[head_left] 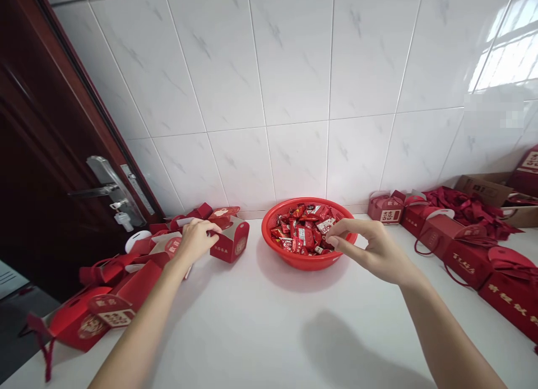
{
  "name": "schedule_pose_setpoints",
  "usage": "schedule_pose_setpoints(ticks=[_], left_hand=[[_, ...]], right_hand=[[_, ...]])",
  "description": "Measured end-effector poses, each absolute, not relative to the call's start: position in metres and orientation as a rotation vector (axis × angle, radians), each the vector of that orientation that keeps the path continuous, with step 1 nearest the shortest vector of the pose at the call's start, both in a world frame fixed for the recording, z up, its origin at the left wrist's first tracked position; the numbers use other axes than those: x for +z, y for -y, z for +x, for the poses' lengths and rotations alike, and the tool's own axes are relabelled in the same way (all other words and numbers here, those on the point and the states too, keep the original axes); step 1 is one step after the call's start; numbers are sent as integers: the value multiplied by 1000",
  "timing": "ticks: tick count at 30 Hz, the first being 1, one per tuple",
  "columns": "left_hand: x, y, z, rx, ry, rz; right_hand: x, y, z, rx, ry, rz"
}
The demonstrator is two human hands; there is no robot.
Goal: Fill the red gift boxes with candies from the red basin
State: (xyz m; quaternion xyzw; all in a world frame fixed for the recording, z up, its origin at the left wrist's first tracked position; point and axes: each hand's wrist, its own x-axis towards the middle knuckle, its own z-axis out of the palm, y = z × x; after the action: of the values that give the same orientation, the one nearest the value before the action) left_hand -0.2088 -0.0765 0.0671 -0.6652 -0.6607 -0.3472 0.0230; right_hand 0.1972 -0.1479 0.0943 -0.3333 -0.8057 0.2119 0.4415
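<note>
My left hand (195,237) is closed at the near left edge of a small red gift box (229,244), its fingertips against the side wall. The box's top stands open, and gold print shows on its sides. My right hand (376,246) hangs over the right side of a round red plastic basket (309,261), thumb and forefinger curled with their tips nearly together. If anything is between those tips, it is too small to make out. Many wrapped candies (306,236) in red and white wrappers fill the basket just below them.
Several red gift boxes (90,322) crowd the left side, some with flaps up. More closed boxes (466,260) line the right, beside dark red ribbons (456,207) and a cardboard box (483,190). A tiled wall (294,86) backs the white table (260,327); a door handle (105,190) is far left.
</note>
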Motion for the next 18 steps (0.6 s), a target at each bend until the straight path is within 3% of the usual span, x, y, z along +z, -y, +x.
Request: schedule_pose_setpoints(ticks=[6, 12, 18], left_hand=[[100, 142, -168, -849, 1790, -2780], [89, 167, -108, -780, 1155, -3198], [63, 163, -80, -521, 1060, -3260]], right_hand=[[88, 152, 186, 652, 2212, -791], [81, 155, 172, 770, 2562, -695], [74, 158, 182, 566, 2743, -1138]])
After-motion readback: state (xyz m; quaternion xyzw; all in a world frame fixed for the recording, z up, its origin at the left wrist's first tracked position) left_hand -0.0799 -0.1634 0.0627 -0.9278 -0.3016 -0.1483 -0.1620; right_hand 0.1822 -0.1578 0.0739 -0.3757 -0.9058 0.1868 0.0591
